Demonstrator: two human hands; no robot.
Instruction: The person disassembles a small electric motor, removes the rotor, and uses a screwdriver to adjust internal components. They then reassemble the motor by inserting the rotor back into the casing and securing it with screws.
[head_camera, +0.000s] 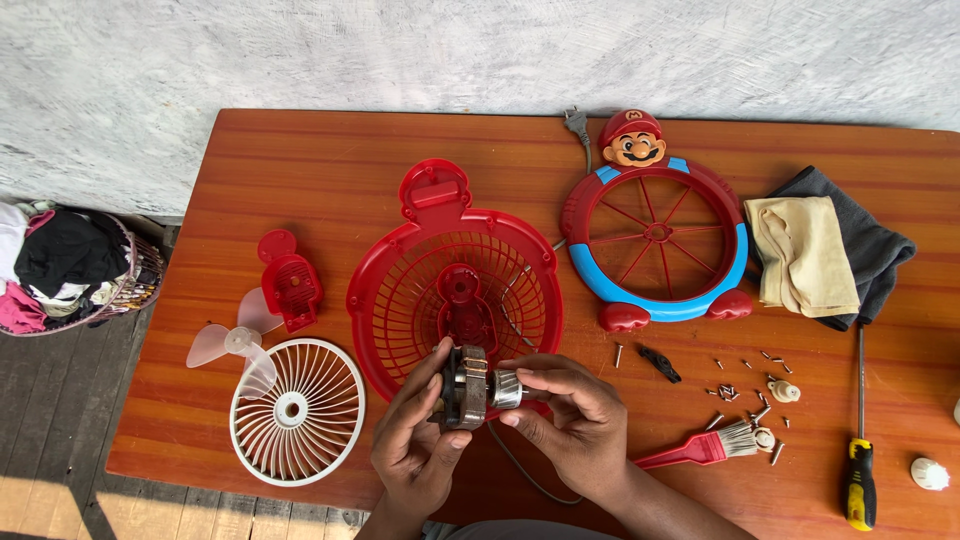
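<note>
Both forearms come up from the bottom edge and meet over the near side of the orange-brown wooden bench (300, 160), where the two hands share one small electric motor with a dark laminated core, copper windings and a silvery metal end (472, 386). The left hand (415, 440) is turned palm inward, thumb up along the near face of the core and fingers curled round its far side, so its grip is closed on the motor's dark body. The right hand (570, 410) arches over from the right, wrist bent, and pinches the silvery end between thumb below and fingertips above, a narrow grip also holding the motor. The motor is lifted clear of the bench, held just in front of the lower rim of the red plastic fan rear grille with a round basket of ribs (455, 285), which lies directly beyond the grips. Left of the left hand lie a white round slatted fan guard (297, 410), a translucent pale three-blade propeller (232, 345) and a small red plastic motor cover (288, 280). Right of the right hand, a red-handled brush with pale bristles (700, 448) lies close to the wrist, with scattered small screws (745, 385) beyond it and a yellow-and-black-handled screwdriver (860, 440) farther out.
</note>
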